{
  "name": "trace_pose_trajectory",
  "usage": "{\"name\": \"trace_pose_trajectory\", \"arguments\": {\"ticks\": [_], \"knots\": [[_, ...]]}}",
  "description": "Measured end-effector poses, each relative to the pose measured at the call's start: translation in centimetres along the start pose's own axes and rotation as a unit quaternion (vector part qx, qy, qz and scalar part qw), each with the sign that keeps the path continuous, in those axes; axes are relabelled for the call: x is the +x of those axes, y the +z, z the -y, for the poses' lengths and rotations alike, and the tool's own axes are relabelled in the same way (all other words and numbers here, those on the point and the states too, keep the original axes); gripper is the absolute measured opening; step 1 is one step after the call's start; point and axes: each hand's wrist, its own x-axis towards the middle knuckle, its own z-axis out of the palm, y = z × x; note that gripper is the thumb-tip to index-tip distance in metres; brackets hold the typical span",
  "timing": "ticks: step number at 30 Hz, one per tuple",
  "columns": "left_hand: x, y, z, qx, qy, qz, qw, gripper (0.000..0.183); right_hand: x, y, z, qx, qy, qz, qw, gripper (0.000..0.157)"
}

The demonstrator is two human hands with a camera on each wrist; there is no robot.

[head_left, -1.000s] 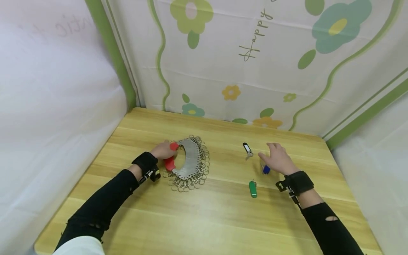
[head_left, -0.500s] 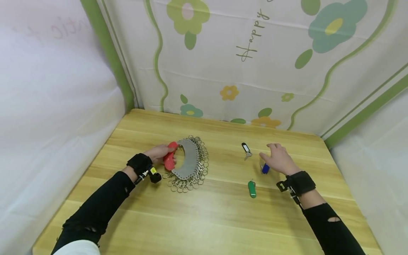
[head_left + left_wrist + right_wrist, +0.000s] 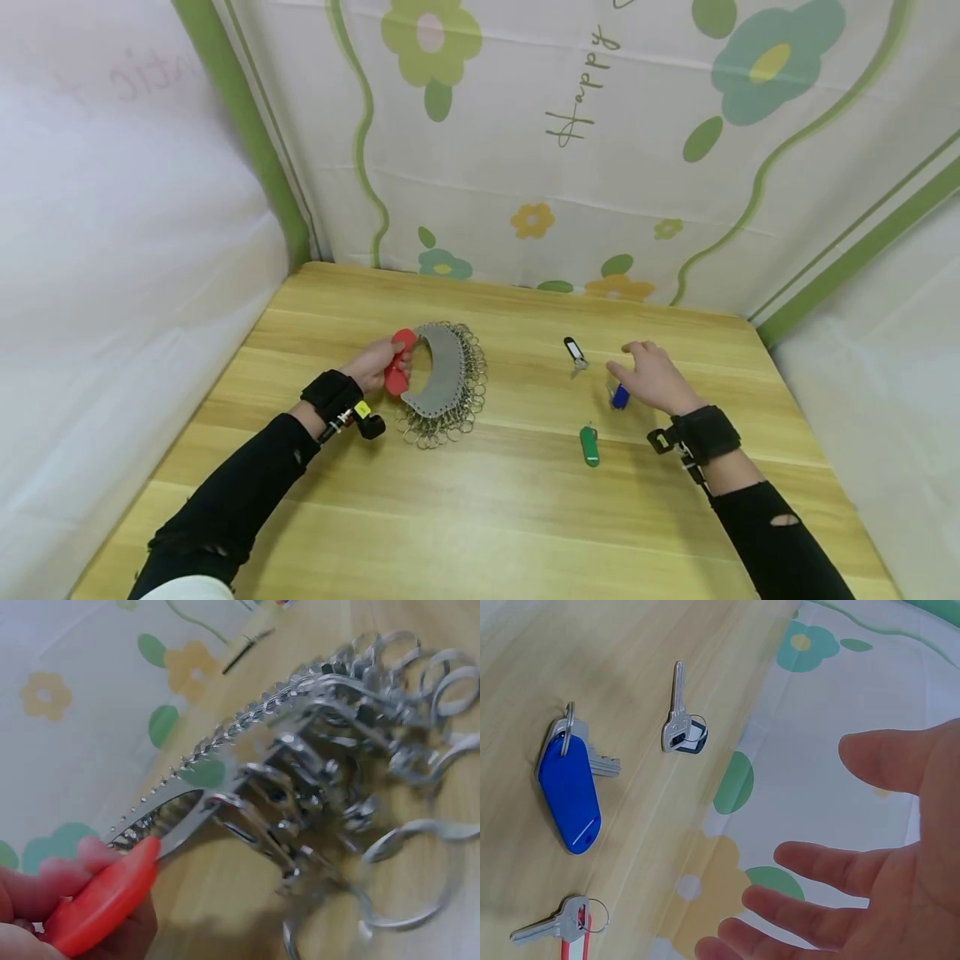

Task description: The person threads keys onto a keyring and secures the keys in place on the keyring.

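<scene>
My left hand (image 3: 369, 367) grips the red handle (image 3: 396, 384) of a curved metal key holder (image 3: 448, 367), fringed with several snap hooks and rings. In the left wrist view the metal plate (image 3: 180, 836) tilts and its hooks (image 3: 255, 840) dangle below it, some blurred. My right hand (image 3: 655, 380) hovers with spread fingers and holds nothing. Close beside it lies a key with a blue tag (image 3: 570, 795). A key with a black-rimmed tag (image 3: 573, 347) lies farther back, and a green key tag (image 3: 589, 447) nearer the front.
In the right wrist view, another key (image 3: 571, 919) has a red-edged tag; the right hand hides it from the head view. Everything lies on a wooden table (image 3: 480, 517). A floral cloth (image 3: 480, 150) hangs along its back edge, with white cloth (image 3: 135, 250) at the left.
My left hand has drawn back slightly and closed its fingers round the red handle. The key holder's plate has tipped, with rings now under its edge. My right hand stays nearly still.
</scene>
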Motion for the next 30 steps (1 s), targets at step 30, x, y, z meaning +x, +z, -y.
{"name": "trace_pose_trajectory", "arguments": {"ticks": [30], "knots": [[-3.3,4.8,-3.5,-0.107,0.031,0.070,0.9913,0.050,0.6,0.8,0.7,0.002,0.002,0.008,1.000,0.069]]}}
